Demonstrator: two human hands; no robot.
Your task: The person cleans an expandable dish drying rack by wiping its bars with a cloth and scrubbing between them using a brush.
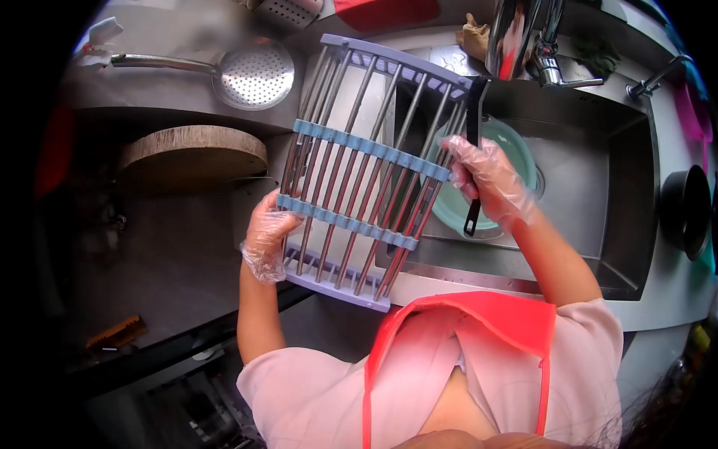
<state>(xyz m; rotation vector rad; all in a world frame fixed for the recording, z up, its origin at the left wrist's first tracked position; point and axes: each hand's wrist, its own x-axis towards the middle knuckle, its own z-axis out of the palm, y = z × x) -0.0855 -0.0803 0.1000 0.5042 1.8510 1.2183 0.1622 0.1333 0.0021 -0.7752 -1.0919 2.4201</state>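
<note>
A drying rack [357, 176] of metal bars, with purple end pieces and two blue bands, is tilted over the sink's left side and the counter. My left hand [268, 233], in a clear plastic glove, is closed on its left edge by the lower blue band. On the opposite edge, my gloved right hand [495, 179] is closed with its fingers at the upper band. A long black utensil [472, 213] with a hanging hole passes upright through that grip; its head's kind I cannot make out. Some of the right fingers are hidden.
A green basin [516, 146] sits in the steel sink [580, 172] under a faucet [550, 67]. A perforated skimmer [254, 75] lies at the back left, above a round wooden board [194, 157]. A black pan [686, 209] stands at the right.
</note>
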